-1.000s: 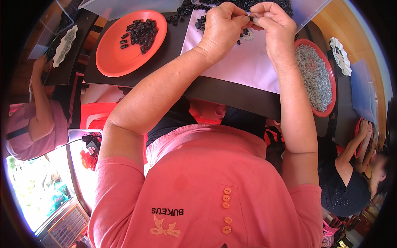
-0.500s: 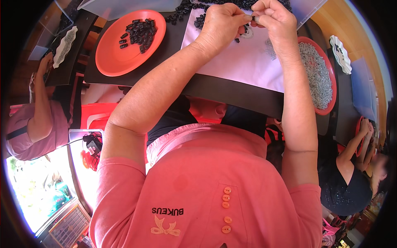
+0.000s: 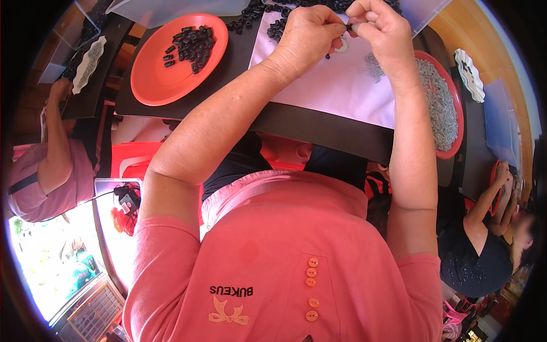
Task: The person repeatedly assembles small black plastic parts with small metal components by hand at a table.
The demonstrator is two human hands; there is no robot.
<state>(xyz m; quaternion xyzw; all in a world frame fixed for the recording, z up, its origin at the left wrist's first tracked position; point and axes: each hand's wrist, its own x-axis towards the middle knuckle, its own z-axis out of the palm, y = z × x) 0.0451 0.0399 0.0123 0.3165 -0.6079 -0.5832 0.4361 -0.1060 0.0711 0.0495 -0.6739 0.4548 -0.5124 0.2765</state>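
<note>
I am holding both hands together at the far edge of the table, over the white sheet. My left hand and right hand are meeting fingertip to fingertip, pinching a small black piece between them; the fingers are closed tight on it, and I cannot tell whether a second part is hiding inside the grip. The piece is sitting in the air just above the sheet, not resting on anything.

Judging by what is lying about, the work looks only partly done. To my left, the orange plate is carrying a modest heap of black pieces, with most of its surface showing. A loose scatter of more black pieces is spreading across the top of the sheet and the dark tabletop beside it. To my right, a red tray is holding a thick bed of small grey parts, some spilling onto the sheet. I am reading that as much left to go.

Other people are working at neighbouring tables on either side.
</note>
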